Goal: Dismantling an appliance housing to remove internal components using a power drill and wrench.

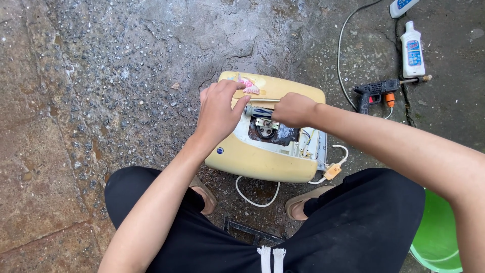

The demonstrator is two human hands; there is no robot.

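An opened appliance housing lies on the wet concrete floor, directly before the squatting person's feet. The left hand rests on its upper left part; the right hand sits just beside it, over the open compartment, gripping a screwdriver that lies across the opening. A cord loops out beneath the housing's near edge. Behind and to the right lie a power drill and, beyond it, a bottle. A bucket stands at the near right.
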